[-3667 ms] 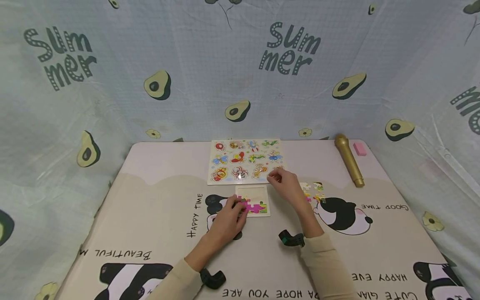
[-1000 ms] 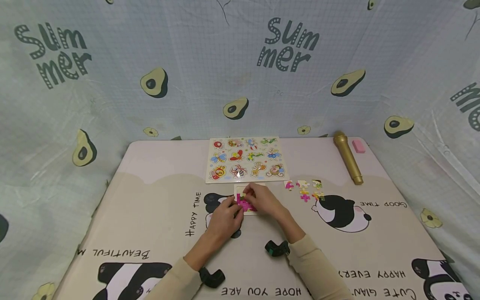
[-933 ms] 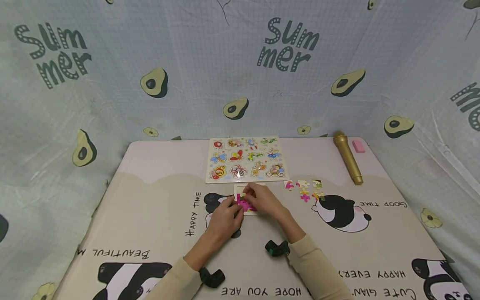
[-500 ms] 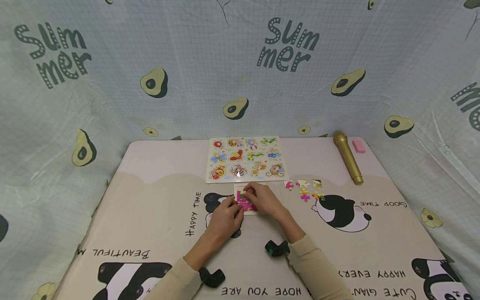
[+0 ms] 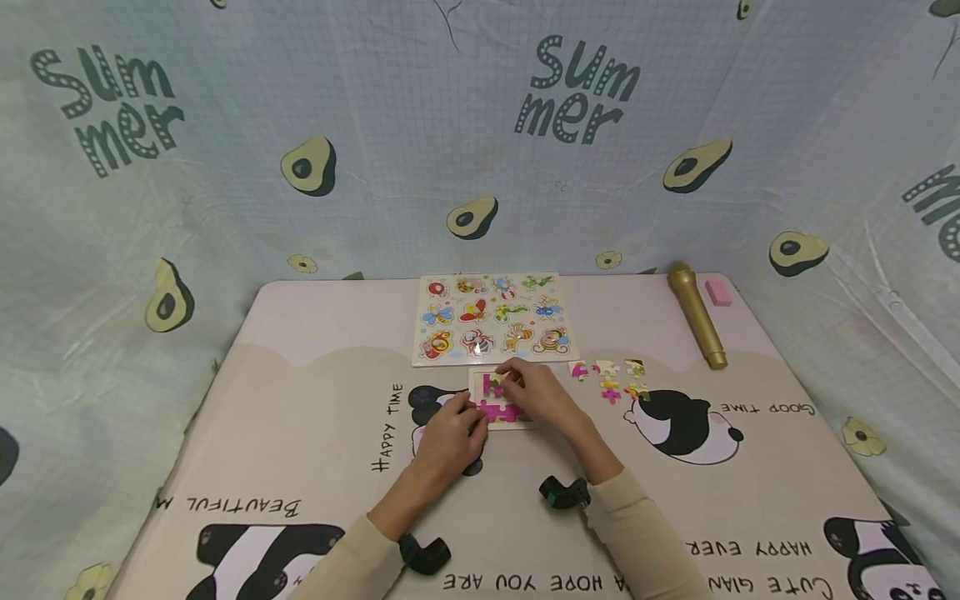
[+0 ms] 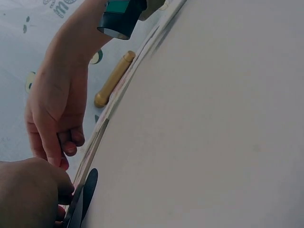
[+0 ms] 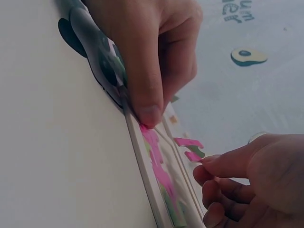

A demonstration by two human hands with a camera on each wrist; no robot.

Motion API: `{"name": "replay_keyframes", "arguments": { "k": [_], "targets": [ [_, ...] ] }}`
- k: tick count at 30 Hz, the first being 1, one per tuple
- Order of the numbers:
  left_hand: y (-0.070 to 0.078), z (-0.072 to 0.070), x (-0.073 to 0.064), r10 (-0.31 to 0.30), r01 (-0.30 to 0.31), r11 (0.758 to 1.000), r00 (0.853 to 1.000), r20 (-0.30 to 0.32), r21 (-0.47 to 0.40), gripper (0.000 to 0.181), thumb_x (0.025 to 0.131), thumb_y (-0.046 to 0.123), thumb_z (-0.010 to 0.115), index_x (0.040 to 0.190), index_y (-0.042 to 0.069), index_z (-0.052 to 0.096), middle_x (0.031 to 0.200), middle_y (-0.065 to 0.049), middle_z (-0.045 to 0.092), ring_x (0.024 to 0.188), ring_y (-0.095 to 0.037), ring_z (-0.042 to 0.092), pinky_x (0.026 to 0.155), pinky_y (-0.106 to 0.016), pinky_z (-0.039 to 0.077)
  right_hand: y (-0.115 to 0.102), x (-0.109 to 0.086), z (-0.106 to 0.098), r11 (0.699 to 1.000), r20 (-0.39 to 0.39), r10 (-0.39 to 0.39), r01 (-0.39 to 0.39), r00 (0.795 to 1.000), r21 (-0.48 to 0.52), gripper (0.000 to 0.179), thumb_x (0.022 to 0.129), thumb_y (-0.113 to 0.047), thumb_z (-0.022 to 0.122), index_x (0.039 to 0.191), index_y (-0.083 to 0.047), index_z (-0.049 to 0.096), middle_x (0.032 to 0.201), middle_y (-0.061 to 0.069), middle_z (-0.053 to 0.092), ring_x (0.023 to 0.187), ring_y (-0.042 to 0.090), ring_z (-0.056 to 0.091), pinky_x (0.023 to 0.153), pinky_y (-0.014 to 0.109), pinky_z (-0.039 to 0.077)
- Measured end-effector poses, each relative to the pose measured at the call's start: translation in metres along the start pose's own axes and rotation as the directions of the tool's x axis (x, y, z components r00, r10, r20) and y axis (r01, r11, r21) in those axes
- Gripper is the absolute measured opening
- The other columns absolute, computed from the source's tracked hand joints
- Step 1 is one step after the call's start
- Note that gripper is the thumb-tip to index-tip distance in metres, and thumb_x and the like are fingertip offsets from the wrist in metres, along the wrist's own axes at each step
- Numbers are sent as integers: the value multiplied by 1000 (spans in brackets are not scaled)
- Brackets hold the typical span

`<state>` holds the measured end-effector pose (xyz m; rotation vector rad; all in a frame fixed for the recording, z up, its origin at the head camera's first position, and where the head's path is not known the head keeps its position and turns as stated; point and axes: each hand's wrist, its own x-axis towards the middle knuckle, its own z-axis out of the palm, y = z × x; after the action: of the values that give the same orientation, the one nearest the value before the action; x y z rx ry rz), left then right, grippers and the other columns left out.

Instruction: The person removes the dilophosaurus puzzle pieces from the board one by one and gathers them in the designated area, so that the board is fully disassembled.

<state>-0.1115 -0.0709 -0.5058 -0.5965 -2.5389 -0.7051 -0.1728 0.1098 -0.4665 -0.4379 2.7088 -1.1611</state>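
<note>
My right hand [image 5: 540, 396] pinches a pink-and-green jigsaw piece [image 7: 190, 142] between thumb and finger, raised over a small pale puzzle tray [image 5: 472, 380]. Along the tray's near side lie joined pink pieces [image 5: 498, 412]; its upper part shows bare. The left hand [image 5: 450, 435] holds the tray at its left edge. In the right wrist view the left thumb [image 7: 148, 114] presses at the end of the pink row. From the left wrist, both hands appear at the left, with the left hand's fingertips partly hidden.
Several loose jigsaw pieces [image 5: 611, 396] lie right of the tray. Behind it is a board of insect pictures [image 5: 457, 328]. A gold microphone-shaped object [image 5: 699, 321] and a pink block [image 5: 717, 292] lie at the back right. The table cover has panda prints.
From beside the insect board, the right hand came to the tray. Over the last half second it lifted the pink-and-green piece slightly up and right. The left hand stays put.
</note>
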Motion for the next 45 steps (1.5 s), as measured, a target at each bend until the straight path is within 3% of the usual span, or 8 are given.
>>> {"name": "replay_keyframes", "arguments": {
  "k": [5,16,27,45],
  "targets": [
    [0,1,1,1,-1,1000,1000,-8,-14,11,86,14,77,87,3,78,99,-10,67,86,-19,68,77,-32,61,3,-4,-8,1000,5,24,-24,1000,12,21,99,-14,61,118,-7,66,93,4,69,75,12,59,67,25,52],
    [1,0,0,2,-2,1000,1000,-10,-20,11,86,14,77,88,3,78,98,-9,67,84,-17,67,74,-30,61,18,-13,-28,999,-39,42,-43,998,-23,20,98,-15,63,116,-6,67,95,5,69,82,14,60,75,26,51],
    [1,1,0,-8,8,1000,1000,-4,-9,11,86,15,78,87,4,78,97,-8,66,82,-16,66,72,-29,60,39,-24,-49,995,-84,46,-54,995,-89,19,96,-11,65,114,-3,67,94,9,70,80,16,61,71,26,50],
    [0,1,-1,-10,9,1000,1000,18,4,10,86,13,76,89,5,79,97,-6,67,81,-14,66,72,-27,60,64,-44,-80,988,-111,107,-118,988,-95,22,98,-11,60,117,1,65,98,14,68,84,21,60,66,26,49]
  ]
}}
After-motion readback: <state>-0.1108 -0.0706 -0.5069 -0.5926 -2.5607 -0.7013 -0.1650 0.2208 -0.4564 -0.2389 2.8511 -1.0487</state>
